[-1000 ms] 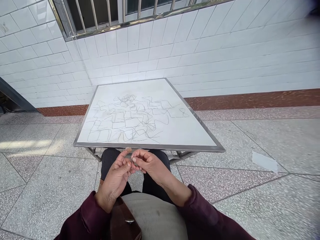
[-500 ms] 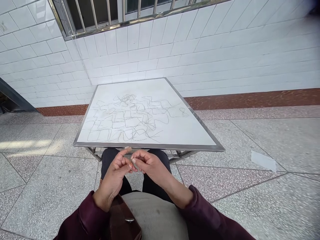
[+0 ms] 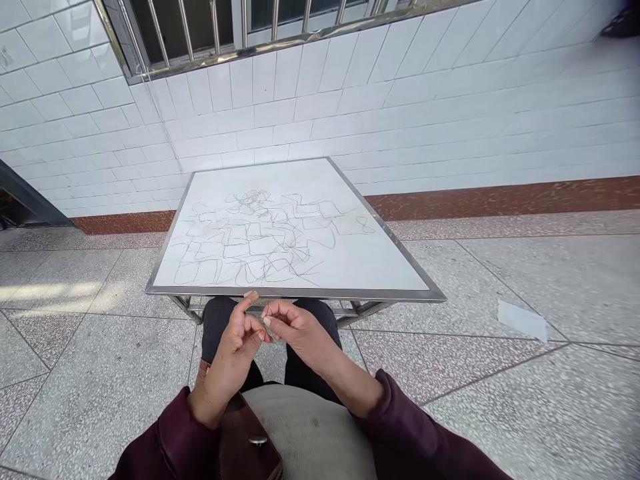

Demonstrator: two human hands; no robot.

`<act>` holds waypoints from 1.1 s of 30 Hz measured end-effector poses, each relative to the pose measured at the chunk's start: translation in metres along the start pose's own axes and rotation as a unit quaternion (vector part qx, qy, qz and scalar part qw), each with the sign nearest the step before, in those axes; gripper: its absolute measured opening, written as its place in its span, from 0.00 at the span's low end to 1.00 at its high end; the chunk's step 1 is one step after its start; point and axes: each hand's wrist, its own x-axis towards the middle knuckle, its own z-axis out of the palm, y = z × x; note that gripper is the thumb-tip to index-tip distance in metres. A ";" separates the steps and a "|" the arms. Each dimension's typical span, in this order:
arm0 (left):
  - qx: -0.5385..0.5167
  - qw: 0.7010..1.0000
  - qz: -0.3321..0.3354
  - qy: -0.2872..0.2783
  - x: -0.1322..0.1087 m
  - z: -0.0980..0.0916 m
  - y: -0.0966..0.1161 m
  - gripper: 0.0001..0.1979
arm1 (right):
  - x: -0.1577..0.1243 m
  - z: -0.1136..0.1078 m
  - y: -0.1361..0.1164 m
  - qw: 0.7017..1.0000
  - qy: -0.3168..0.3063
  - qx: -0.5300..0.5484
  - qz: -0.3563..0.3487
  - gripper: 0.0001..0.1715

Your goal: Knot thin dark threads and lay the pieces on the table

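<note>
My left hand point(image 3: 239, 343) and my right hand point(image 3: 295, 330) meet just off the near edge of the table, above my lap. Thumb and finger of each hand are pinched together, and the fingertips of the two hands nearly touch. The left index finger points up toward the table edge. Whatever lies between the fingertips is too fine to make out. On the white tabletop point(image 3: 380, 267) ahead lie many thin, dark, wire-like strands point(image 3: 250, 240), bent into angles and curves. At the back they form a tangled clump point(image 3: 255, 199).
A metal rim point(image 3: 300, 293) frames the table, which stands near a white tiled wall point(image 3: 280, 113) with a barred window point(image 3: 215, 30). A brown bag point(image 3: 250, 437) rests at my waist. A pale flat strip point(image 3: 523, 320) lies on the speckled floor to the right.
My left hand has shifted very slightly, its fingers a little differently bent. My right hand keeps its pinch. The view has moved a touch; the strands lie the same.
</note>
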 end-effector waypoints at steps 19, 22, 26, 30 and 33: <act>0.022 0.997 0.026 0.073 -0.012 0.010 -0.009 0.34 | -0.003 0.003 0.007 0.998 0.043 0.039 -0.002 0.11; 0.059 0.992 0.036 0.104 -0.011 0.007 -0.007 0.34 | -0.004 0.002 0.010 0.999 0.047 0.012 -0.015 0.11; -0.011 0.991 0.020 0.134 -0.009 0.005 -0.007 0.35 | -0.005 0.002 0.017 1.000 0.008 -0.023 -0.012 0.11; -0.085 0.985 -0.014 0.148 -0.010 0.005 -0.012 0.32 | -0.008 0.006 0.027 0.999 -0.007 -0.033 -0.022 0.11; -0.093 0.982 -0.022 0.163 -0.013 0.006 -0.014 0.31 | -0.010 0.010 0.031 0.997 0.024 -0.057 -0.051 0.09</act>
